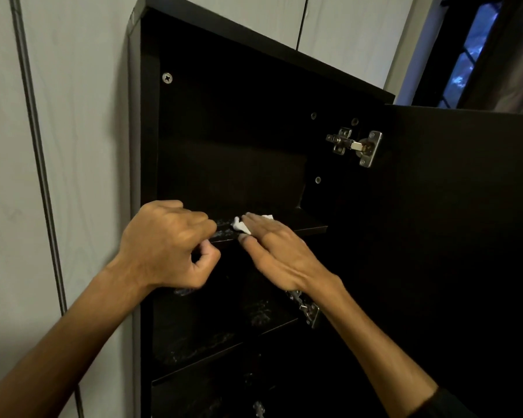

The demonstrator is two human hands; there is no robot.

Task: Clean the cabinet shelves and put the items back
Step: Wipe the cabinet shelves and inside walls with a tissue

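Dark cabinet [224, 131]: smooth matte panels, steel hinge [355, 146].
Shelf [299, 227]: dusty front edge.
Right hand [280, 251]: fingers lying flat, pressing crumpled white cloth [239, 225] on shelf.
Left hand [166, 245]: fingers curling at shelf edge; what it holds cannot be told.

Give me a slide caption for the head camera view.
Right hand presses a white cloth on a dark cabinet shelf; left hand alongside.

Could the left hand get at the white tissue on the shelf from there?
Probably yes: the left hand sits beside the tissue, with nothing between them, though the right hand covers most of it.
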